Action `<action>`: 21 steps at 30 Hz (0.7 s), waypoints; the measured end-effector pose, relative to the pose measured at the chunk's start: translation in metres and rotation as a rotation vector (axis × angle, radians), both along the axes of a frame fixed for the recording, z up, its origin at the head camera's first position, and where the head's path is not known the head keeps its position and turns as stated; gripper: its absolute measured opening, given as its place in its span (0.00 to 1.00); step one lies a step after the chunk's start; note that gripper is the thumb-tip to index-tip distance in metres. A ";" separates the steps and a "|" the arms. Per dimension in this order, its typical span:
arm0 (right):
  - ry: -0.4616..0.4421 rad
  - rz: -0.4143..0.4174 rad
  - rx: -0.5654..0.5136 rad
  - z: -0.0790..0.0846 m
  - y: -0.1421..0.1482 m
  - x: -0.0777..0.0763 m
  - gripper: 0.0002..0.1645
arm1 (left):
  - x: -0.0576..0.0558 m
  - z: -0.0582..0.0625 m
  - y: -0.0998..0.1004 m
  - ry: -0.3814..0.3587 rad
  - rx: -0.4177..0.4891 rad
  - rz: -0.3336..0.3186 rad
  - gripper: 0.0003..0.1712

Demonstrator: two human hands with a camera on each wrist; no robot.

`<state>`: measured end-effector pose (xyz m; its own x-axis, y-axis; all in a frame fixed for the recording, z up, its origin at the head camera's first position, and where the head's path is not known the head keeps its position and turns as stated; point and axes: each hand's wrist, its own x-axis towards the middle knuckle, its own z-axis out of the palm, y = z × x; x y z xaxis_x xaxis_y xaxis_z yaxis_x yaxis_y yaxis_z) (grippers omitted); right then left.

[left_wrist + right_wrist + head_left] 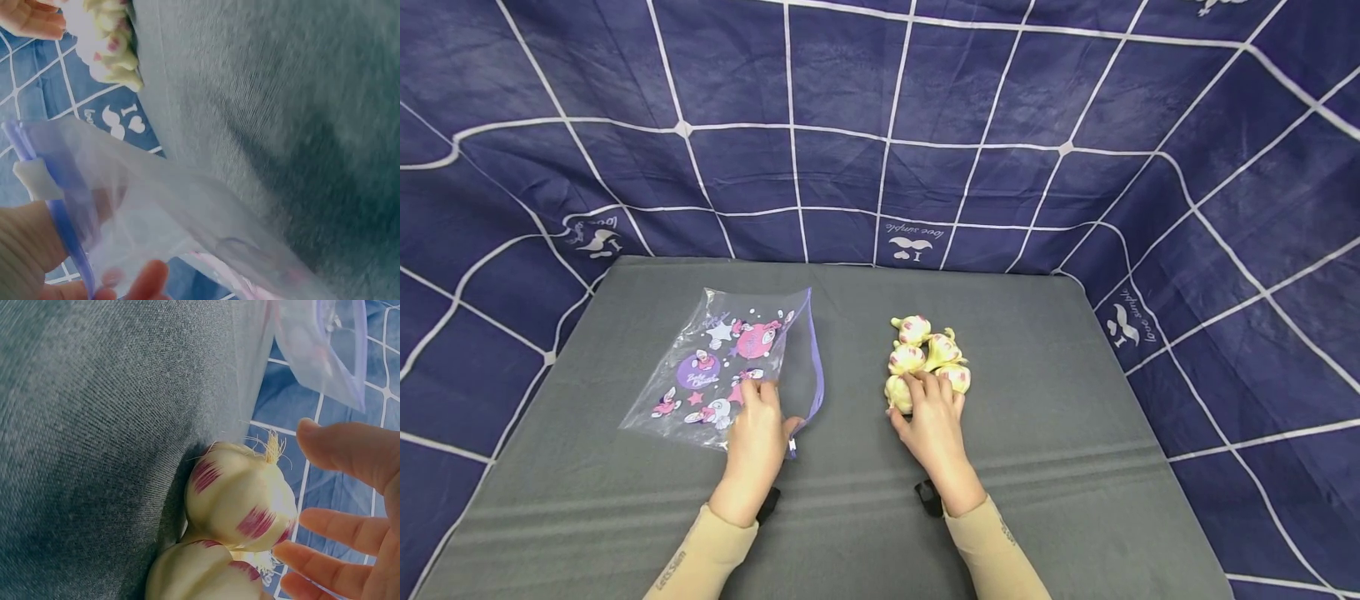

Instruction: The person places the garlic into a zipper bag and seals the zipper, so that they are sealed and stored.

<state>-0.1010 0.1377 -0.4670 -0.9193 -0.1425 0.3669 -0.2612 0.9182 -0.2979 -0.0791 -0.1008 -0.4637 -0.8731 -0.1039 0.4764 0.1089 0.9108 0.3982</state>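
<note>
A clear zip bag [688,400] with pink and purple cartoon prints lies on the left, its purple-edged mouth gaping toward the right. My left hand [754,437] holds it near the bottom corner of the mouth, beside the white slider [37,179]. Several garlic bulbs [907,358] with purple-red streaks sit in a cluster to the right. Over the near end of that cluster is my right hand [934,421], its fingers spread around the nearest bulb [240,497]. In the right wrist view the thumb stands apart from this bulb, while the fingertips are close beside it.
A grey cloth [850,517] covers the table. Dark blue fabric with white grid lines [850,175] hangs behind it and along both sides.
</note>
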 end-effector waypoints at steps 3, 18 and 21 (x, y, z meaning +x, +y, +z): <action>0.001 -0.001 0.003 0.000 0.000 -0.001 0.37 | -0.002 0.002 -0.002 -0.003 0.009 0.011 0.39; -0.013 -0.013 0.035 -0.002 0.003 -0.002 0.39 | -0.011 -0.007 0.000 -0.174 0.074 -0.107 0.48; -0.025 -0.017 0.043 -0.002 0.004 -0.003 0.40 | -0.012 -0.009 -0.001 -0.177 0.038 -0.104 0.51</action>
<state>-0.1038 0.1420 -0.4693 -0.9305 -0.1417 0.3377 -0.2383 0.9345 -0.2645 -0.0911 -0.1016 -0.4728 -0.9498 -0.0232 0.3120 0.1272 0.8823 0.4531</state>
